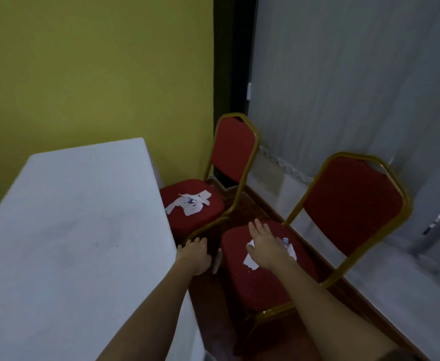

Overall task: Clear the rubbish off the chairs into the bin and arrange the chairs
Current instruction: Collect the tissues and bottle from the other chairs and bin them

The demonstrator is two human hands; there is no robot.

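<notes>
Writing: we are making out blue marks on the paper scraps, too blurred for us to be reading any word or brand.
Near chair (271,272): we are looking down on its red seat, which is sitting just right of the bench (70,230); its gold-framed back is rising on the side away from the bench.
Near scraps (250,261): white torn paper is lying on the near chair's seat, partly hidden under our right hand; a small blue-and-white bit is showing just past the fingers.
Far chair (192,204): it is standing beyond the near chair, tight against the bench's far corner and the yellow wall (96,74).
Far scraps (190,203): white paper pieces are lying spread across the far chair's seat.
Right hand (264,246): we are holding it flat and spread, fingers released, over the near scraps, grasping nothing.
Left hand (194,255): we are reaching it down between the bench and the near chair; fingers are curling, and we cannot tell whether they are gripping anything.
Blinds (357,87): grey vertical slats are hanging behind the near chair.
</notes>
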